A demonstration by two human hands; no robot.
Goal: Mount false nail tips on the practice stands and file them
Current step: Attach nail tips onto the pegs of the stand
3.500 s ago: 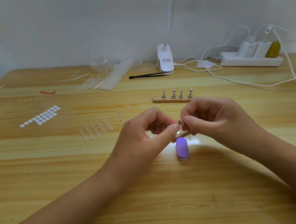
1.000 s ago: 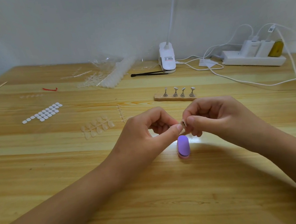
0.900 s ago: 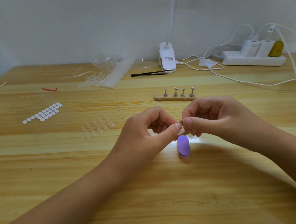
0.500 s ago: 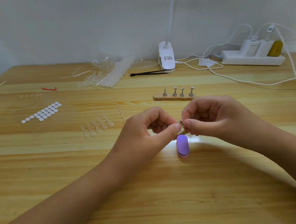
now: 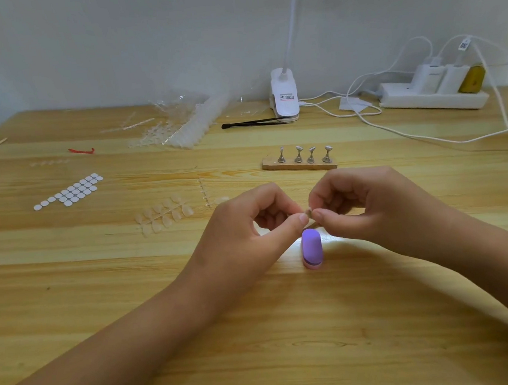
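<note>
My left hand (image 5: 245, 240) and my right hand (image 5: 370, 208) meet above the middle of the wooden table. Thumb and forefinger of each hand pinch one small pale piece (image 5: 309, 211), mostly hidden by the fingertips; what it is cannot be told. Just below them a purple file block (image 5: 311, 247) lies on the table. Behind the hands a wooden base (image 5: 298, 166) carries several small metal practice stands. A clear sprue of false nail tips (image 5: 164, 214) lies to the left of my left hand.
A sheet of white adhesive dots (image 5: 70, 191) lies at the left. Farther back are a heap of clear nail-tip strips (image 5: 183, 127), black tweezers (image 5: 251, 123), a white lamp clamp (image 5: 283, 98) and a power strip (image 5: 434, 99) with white cables trailing along the right side.
Both hands stay together at the same spot, still pinching the small piece. Only slight finger shifts show, and the file block has not moved.
</note>
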